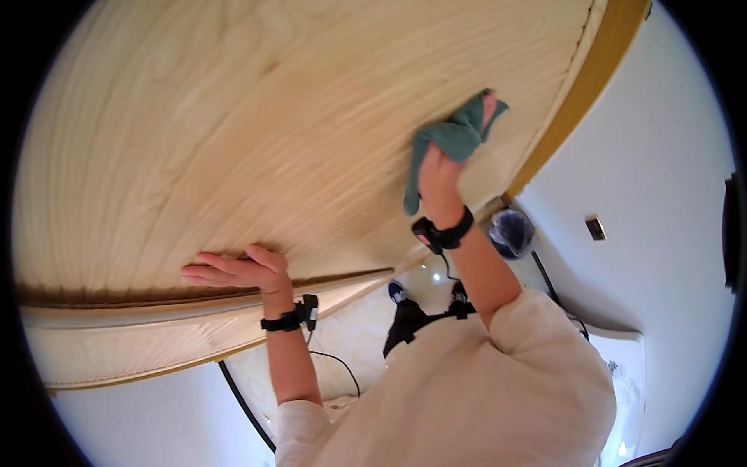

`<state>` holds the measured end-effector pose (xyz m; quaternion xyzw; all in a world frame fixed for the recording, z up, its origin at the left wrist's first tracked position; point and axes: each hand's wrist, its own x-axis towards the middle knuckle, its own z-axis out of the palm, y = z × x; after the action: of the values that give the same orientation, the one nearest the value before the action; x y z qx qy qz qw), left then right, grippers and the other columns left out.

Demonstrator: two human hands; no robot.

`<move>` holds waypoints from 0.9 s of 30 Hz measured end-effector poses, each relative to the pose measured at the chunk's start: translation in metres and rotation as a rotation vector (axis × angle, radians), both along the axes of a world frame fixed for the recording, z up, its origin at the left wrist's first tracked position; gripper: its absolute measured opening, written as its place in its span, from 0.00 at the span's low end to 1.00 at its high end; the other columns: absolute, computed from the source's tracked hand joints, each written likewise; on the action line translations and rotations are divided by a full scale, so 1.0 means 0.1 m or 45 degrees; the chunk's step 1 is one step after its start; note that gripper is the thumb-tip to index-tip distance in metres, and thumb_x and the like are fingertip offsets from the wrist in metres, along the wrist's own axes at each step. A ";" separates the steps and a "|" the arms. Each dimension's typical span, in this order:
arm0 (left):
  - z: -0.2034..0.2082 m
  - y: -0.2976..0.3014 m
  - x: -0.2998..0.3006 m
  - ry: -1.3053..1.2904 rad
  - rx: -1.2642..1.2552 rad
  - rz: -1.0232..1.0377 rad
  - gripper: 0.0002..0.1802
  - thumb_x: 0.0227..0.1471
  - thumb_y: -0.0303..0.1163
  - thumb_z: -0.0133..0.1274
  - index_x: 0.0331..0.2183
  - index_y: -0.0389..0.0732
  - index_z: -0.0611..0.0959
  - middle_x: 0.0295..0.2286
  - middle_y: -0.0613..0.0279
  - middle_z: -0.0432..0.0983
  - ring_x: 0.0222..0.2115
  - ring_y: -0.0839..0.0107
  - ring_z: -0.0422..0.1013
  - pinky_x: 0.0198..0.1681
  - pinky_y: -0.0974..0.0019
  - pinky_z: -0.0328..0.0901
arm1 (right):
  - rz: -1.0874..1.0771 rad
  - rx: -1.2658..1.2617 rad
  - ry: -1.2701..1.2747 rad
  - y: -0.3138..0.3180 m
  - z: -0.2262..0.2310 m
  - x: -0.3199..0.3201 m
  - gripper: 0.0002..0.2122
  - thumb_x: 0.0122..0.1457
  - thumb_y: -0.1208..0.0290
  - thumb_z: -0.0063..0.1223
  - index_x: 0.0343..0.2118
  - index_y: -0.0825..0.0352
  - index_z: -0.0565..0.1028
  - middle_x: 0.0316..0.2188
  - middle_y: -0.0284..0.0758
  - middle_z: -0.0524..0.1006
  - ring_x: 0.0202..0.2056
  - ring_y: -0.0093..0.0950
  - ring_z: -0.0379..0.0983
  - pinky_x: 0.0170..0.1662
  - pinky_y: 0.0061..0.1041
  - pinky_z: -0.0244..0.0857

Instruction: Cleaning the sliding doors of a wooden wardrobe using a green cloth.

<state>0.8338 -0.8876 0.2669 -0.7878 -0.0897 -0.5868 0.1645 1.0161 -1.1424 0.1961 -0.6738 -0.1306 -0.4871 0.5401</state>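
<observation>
A dark green cloth [455, 138] lies bunched under my right hand [441, 179], which grips it and presses it on a wide, pale wood-grain surface [296, 132] with a stitched edge. A finger shows past the cloth's far side; the other fingers are mostly covered by it. Lower on the left, my left hand [237, 270] rests on the near part of the same surface, fingers stretched out and holding nothing. Each wrist wears a black strap with a small device and a cable.
A wooden frame edge [572, 117] borders the surface on the right. A lined waste bin [512, 232] stands on the floor by the white wall [646, 171], which carries a socket [595, 227]. A lower ledge [156, 342] runs along the near left. My shoes [397, 293] are below.
</observation>
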 end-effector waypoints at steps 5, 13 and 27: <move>0.05 0.07 -0.02 -0.004 0.049 -0.007 0.39 0.65 0.46 0.36 0.67 0.30 0.49 0.67 0.33 0.31 0.68 0.38 0.31 0.67 0.35 0.30 | 0.262 0.164 0.016 0.61 -0.04 -0.41 0.37 0.52 0.60 0.58 0.64 0.71 0.62 0.69 0.55 0.46 0.70 0.56 0.37 0.68 0.60 0.25; 0.03 0.01 0.01 -0.006 0.026 0.006 0.38 0.66 0.46 0.36 0.67 0.31 0.50 0.68 0.36 0.31 0.69 0.40 0.31 0.67 0.36 0.31 | 0.434 -0.381 0.016 1.19 -0.28 -1.13 0.43 0.45 0.56 0.64 0.66 0.65 0.61 0.70 0.43 0.50 0.70 0.51 0.41 0.64 0.63 0.34; 0.01 0.01 0.00 0.007 0.056 -0.015 0.37 0.67 0.44 0.35 0.67 0.31 0.50 0.68 0.37 0.30 0.68 0.36 0.30 0.66 0.34 0.32 | -0.066 0.138 -0.068 -0.45 0.02 0.58 0.41 0.58 0.63 0.54 0.69 0.74 0.45 0.72 0.50 0.40 0.72 0.45 0.32 0.70 0.47 0.22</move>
<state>0.8342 -0.8861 0.2682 -0.7861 -0.0717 -0.5873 0.1788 1.0738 -1.1878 0.1984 -0.6336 -0.1008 -0.5249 0.5593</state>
